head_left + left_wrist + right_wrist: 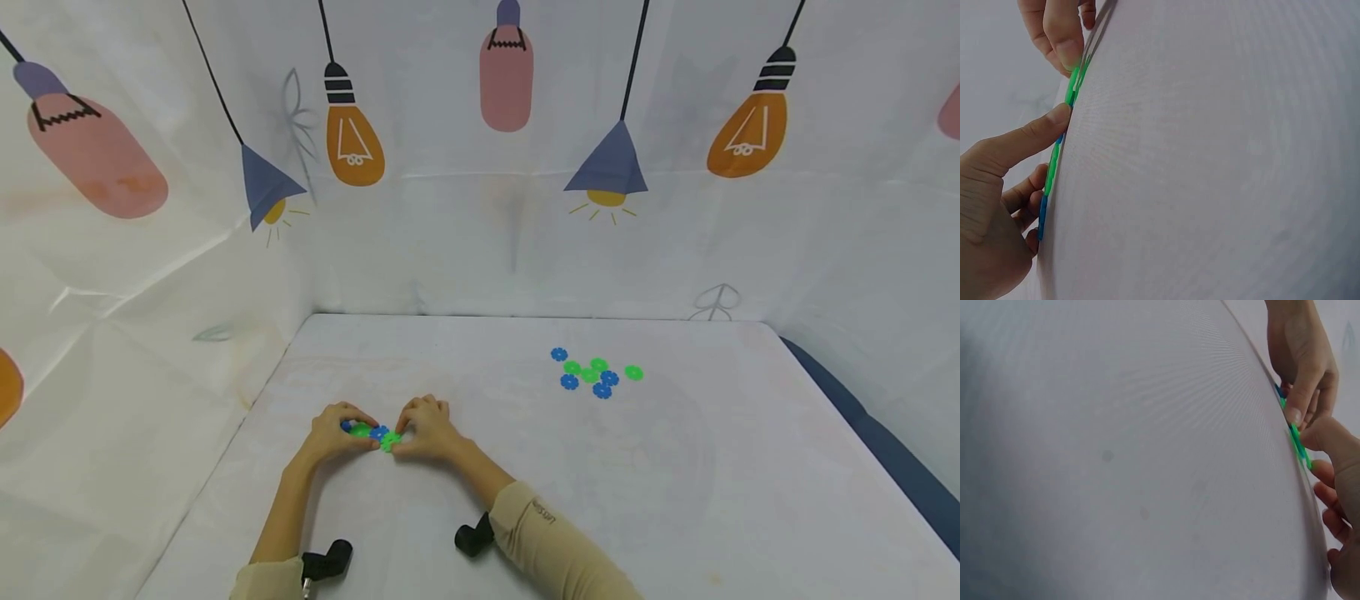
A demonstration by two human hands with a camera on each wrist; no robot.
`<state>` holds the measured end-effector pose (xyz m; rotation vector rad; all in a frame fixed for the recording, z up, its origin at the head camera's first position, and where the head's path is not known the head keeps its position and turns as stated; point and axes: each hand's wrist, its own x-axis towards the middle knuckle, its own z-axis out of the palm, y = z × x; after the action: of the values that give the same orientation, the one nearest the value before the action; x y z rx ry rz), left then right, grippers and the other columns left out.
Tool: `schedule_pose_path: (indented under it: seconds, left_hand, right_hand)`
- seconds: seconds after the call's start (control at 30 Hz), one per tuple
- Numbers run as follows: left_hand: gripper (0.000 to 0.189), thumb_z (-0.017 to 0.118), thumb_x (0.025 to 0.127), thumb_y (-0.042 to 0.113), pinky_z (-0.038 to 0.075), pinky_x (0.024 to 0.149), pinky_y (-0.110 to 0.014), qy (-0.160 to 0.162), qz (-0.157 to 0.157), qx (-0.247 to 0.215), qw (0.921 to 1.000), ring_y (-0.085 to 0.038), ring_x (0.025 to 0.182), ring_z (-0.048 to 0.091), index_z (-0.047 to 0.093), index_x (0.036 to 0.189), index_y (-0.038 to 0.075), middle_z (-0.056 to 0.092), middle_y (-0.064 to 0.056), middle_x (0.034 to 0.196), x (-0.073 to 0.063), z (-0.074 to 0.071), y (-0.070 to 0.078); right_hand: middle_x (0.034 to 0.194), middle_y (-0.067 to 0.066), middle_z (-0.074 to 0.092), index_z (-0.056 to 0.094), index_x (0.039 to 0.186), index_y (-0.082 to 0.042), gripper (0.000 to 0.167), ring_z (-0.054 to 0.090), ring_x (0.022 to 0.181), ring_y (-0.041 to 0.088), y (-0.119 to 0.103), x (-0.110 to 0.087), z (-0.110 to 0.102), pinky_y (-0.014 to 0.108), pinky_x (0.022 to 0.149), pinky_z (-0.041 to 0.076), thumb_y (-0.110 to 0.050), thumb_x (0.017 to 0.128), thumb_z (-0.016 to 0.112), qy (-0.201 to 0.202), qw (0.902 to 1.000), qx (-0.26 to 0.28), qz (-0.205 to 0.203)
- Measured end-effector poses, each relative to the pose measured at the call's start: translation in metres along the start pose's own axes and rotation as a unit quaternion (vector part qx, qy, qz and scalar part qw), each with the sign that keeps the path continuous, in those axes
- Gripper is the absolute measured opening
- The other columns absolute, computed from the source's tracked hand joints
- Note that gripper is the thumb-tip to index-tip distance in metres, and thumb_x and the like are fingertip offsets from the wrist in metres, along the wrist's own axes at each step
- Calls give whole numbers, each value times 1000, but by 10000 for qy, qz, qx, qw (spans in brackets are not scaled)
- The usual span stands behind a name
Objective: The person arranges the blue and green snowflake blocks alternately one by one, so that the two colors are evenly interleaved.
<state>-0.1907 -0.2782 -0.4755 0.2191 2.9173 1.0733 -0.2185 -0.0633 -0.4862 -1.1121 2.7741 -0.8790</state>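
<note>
Notched plastic discs in green and blue form a short row between the two hands at the left of the table. My left hand holds this row, its thumb and fingers around the blue disc nearest the right hand. A green disc and another blue disc lie along its palm side, partly covered. With thumb and fingertips my right hand pinches the green disc at the row's right end. In the left wrist view the row shows edge-on, with the left thumb pressing one blue disc.
Several loose discs lie in a group farther back on the right, among them a green disc and a blue disc. A white tabletop extends around the hands. Behind it hangs a lamp-patterned sheet.
</note>
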Motion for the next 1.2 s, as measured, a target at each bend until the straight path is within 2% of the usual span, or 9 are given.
schedule_pose_path:
  seconds: [0.27,0.8,1.2]
  left_hand:
    - [31,85,66,27,26,90,-68,31,101,-1,9999,-36,103,51,75,90,10,62,-10,98,0,1,0]
    - [32,84,67,29,27,91,-66,10,3,45,10000,-36,106,49,75,92,11,62,-9,100,-1,1,0]
    - [32,85,66,28,27,91,-66,44,70,56,10000,-36,105,50,75,91,11,63,-9,99,-1,1,1]
  right_hand:
    - [107,-3,59,70,87,-19,19,45,102,15,1,-2,0,35,86,29,-35,77,72,-43,10000,-34,48]
    - [105,-2,58,70,86,-19,18,45,101,15,6,-8,-6,35,84,30,-35,78,71,-1,10000,-26,66]
    - [105,-2,59,70,85,-19,19,46,102,16,5,-9,-6,36,84,30,-37,79,71,61,10000,-34,57]
